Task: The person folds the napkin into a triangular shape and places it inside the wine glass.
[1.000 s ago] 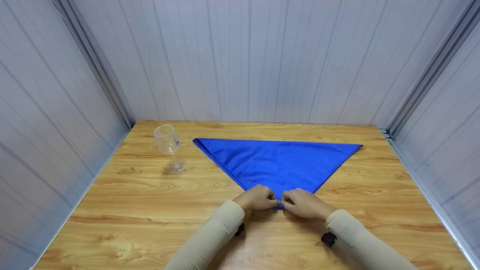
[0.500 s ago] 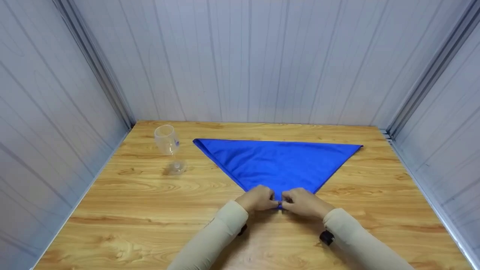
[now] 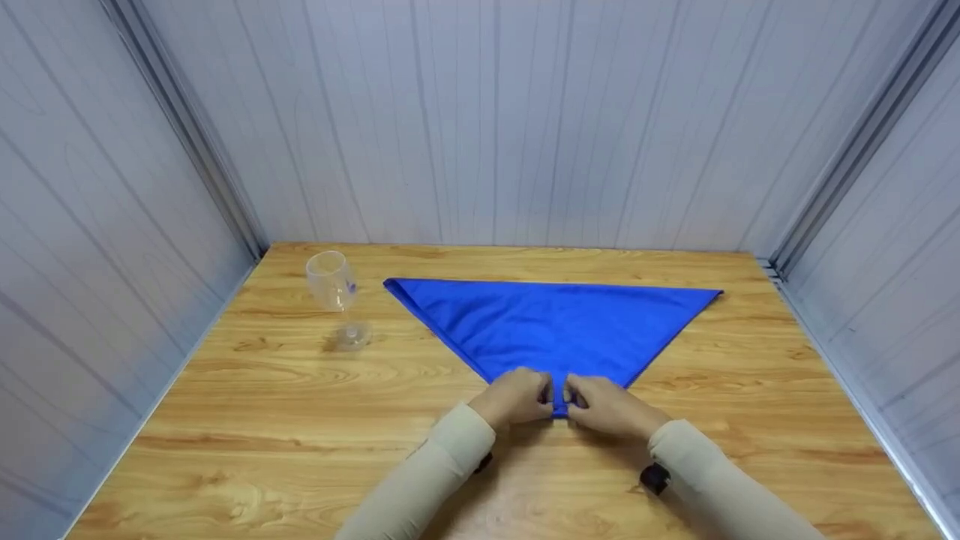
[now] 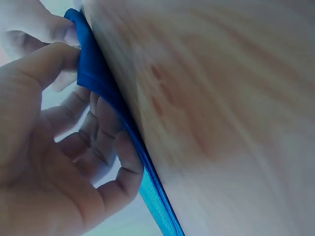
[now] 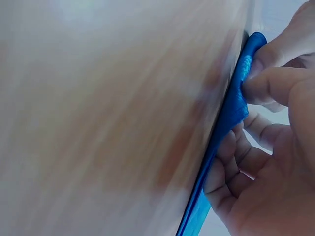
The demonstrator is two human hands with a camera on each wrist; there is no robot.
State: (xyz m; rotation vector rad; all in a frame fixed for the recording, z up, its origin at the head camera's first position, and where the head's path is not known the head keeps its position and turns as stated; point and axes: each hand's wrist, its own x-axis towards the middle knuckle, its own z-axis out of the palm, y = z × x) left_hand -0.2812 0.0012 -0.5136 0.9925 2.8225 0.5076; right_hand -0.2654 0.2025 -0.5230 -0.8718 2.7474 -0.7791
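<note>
A blue cloth (image 3: 551, 322) lies folded into a triangle on the table, its long edge at the far side and its point towards me. My left hand (image 3: 517, 397) and right hand (image 3: 611, 405) pinch the near point from either side, a small gap between them. In the left wrist view, the thumb of my left hand (image 4: 54, 147) presses the turned-up tip of the cloth (image 4: 101, 73), with the other fingers curled by its edge. The right wrist view has my right hand (image 5: 270, 167) holding the cloth's rolled tip (image 5: 236, 105) likewise.
A clear stemmed glass (image 3: 330, 281) stands upright left of the cloth. The wood-grain table (image 3: 247, 420) is bounded by pale panel walls (image 3: 465, 127) at the back and both sides. Dark bands (image 3: 655, 478) sit at the sleeve cuffs.
My hands have moved slightly apart at the near point, so a little more blue shows between them. The rest of the cloth and the glass have stayed in place.
</note>
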